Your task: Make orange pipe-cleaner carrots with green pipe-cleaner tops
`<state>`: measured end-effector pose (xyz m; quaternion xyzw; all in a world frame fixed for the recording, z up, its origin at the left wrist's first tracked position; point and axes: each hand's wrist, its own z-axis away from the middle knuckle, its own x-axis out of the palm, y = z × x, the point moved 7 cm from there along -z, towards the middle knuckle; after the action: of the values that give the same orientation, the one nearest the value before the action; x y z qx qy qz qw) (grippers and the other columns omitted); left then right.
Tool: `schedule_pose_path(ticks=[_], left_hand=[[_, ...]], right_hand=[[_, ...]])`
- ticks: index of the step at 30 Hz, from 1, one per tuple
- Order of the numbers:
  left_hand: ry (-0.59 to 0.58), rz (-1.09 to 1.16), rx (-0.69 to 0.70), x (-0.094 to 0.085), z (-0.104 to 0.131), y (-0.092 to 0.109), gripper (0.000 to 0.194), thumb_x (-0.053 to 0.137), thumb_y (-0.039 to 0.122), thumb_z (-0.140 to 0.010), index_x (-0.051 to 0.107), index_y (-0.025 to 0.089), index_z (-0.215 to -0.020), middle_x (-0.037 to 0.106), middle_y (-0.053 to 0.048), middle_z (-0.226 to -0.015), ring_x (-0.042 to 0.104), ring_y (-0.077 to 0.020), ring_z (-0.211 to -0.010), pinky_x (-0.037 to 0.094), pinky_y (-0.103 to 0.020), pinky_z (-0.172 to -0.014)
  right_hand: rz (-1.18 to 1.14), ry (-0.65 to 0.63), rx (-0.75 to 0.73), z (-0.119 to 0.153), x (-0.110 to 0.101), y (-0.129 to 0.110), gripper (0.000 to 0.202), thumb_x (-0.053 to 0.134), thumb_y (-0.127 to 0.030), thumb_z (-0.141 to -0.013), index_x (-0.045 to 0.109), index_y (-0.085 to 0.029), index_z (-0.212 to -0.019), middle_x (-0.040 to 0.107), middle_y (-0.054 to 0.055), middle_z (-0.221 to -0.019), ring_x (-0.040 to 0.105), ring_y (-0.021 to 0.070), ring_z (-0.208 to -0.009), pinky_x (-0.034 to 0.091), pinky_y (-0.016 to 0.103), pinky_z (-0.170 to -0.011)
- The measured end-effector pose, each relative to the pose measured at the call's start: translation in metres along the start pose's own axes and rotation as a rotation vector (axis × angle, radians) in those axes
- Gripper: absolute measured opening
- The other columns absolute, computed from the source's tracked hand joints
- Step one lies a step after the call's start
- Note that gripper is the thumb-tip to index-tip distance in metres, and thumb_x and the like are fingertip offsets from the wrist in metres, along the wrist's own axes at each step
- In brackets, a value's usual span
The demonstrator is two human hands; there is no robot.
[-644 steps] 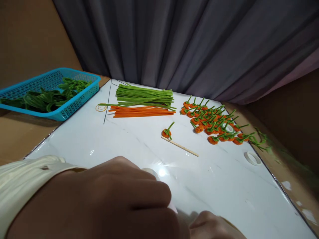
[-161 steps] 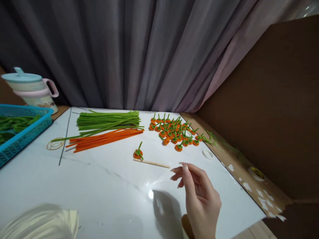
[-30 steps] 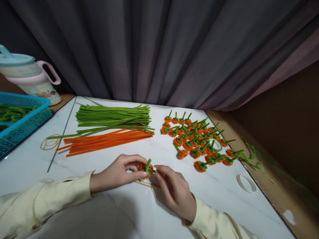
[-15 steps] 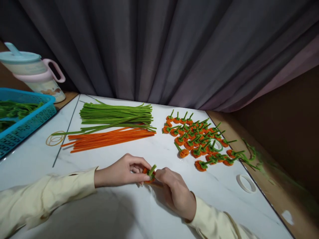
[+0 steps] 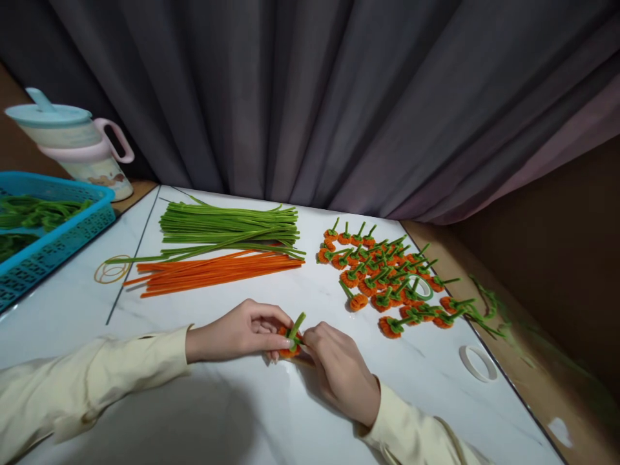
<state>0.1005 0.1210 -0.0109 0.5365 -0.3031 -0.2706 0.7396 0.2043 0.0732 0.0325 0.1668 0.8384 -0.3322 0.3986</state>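
Observation:
My left hand (image 5: 242,332) pinches a small orange pipe-cleaner pumpkin (image 5: 289,352) with a green stem standing up from its top. Against the pumpkin's right side, my right hand (image 5: 336,365) has its thumb and fingers closed on a short green pipe-cleaner end; the fingertips partly hide it. Both hands are low over the white table (image 5: 271,413). Beyond them lie a bundle of green pipe cleaners (image 5: 227,224) and a bundle of orange pipe cleaners (image 5: 217,272). Several similar orange pumpkins with green stems (image 5: 382,274) are grouped at the right.
A green-edged tape roll (image 5: 420,288) lies among the pumpkins, and a white tape roll (image 5: 478,363) near the right edge. Green scraps (image 5: 487,316) lie beyond it. On the left are rubber bands (image 5: 112,270), a blue basket (image 5: 58,248) of green pieces and a cup (image 5: 77,145).
The right hand has shifted slightly, and its fingertips sit a little farther from the pumpkin, showing more of the green end. The left hand keeps its hold. The whole view has moved slightly.

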Motion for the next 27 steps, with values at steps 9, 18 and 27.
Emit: schedule_pose_path(ticks=[9,18,27], left_hand=[[-0.047,0.013,-0.003,0.0028,0.0002,0.0018,0.025,0.067,0.029,-0.069,0.059,0.01,-0.083,0.062,-0.002,-0.066,0.059,-0.0102,-0.051,0.051,-0.023,-0.055],[-0.034,0.105,0.018,-0.0008,-0.002,0.0042,0.03,0.068,0.034,-0.067,0.058,0.01,-0.082,0.062,-0.001,-0.06,0.056,-0.0097,-0.045,0.048,-0.023,-0.051],[-0.04,0.078,0.018,0.0011,-0.0013,0.0054,0.032,0.067,0.037,-0.068,0.056,0.011,-0.083,0.06,0.0,-0.058,0.055,-0.0088,-0.044,0.047,-0.022,-0.049]], right_hand=[[-0.011,0.02,-0.052,0.0045,0.0003,-0.0028,0.019,0.03,-0.003,-0.083,0.042,-0.017,-0.086,0.046,0.001,-0.063,0.038,0.0137,-0.056,0.029,0.024,-0.05],[-0.064,0.011,-0.026,-0.0012,-0.0029,-0.0072,0.012,0.033,-0.013,-0.089,0.043,-0.018,-0.093,0.052,0.003,-0.068,0.045,0.0133,-0.059,0.035,0.023,-0.052],[0.006,0.009,-0.018,0.0015,-0.0015,-0.0057,0.015,0.032,-0.011,-0.088,0.045,-0.018,-0.09,0.051,0.002,-0.063,0.045,0.0127,-0.055,0.035,0.023,-0.05]])
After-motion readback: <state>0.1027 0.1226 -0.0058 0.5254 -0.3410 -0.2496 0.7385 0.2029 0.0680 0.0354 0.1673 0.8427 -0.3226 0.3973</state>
